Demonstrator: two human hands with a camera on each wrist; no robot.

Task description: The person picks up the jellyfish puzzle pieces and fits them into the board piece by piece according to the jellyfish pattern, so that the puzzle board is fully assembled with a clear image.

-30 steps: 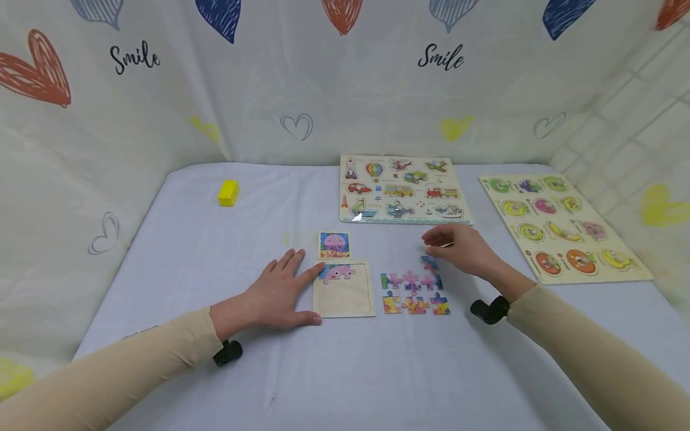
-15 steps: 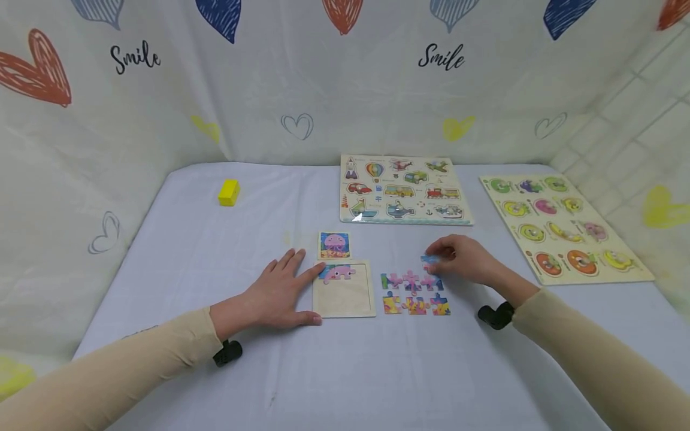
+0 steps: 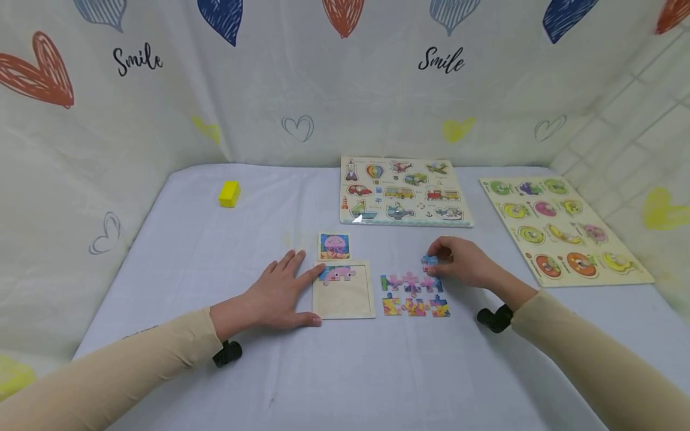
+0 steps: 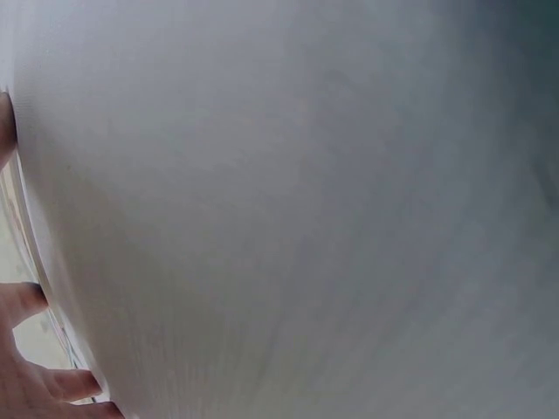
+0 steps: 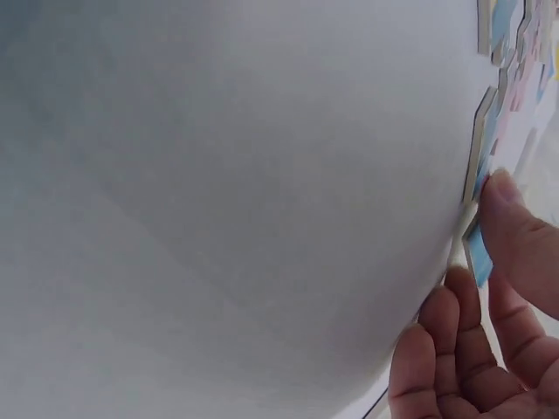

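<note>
My left hand [image 3: 275,293] lies spread on the cloth, index fingertip on the upper left of a square wooden puzzle tray [image 3: 345,304] and thumb at its lower left corner. Joined jigsaw pieces [image 3: 338,273] with a pink and blue picture sit along the tray's top edge. To the right, my right hand [image 3: 463,263] pinches a blue jigsaw piece [image 3: 428,261] between thumb and fingers; the right wrist view shows this piece [image 5: 479,253] partly behind the thumb. Below it lie two rows of loose pieces, a pink row [image 3: 411,282] and a yellow row [image 3: 415,307].
A small octopus picture card [image 3: 334,246] lies just above the tray. Behind is a vehicle puzzle board [image 3: 401,209], and at the right a fruit puzzle board [image 3: 566,251]. A yellow block [image 3: 229,194] stands at the back left.
My right hand has come down onto the blue jigsaw piece above the loose rows and now pinches it, the piece slightly turned. The left hand stays where it was.
</note>
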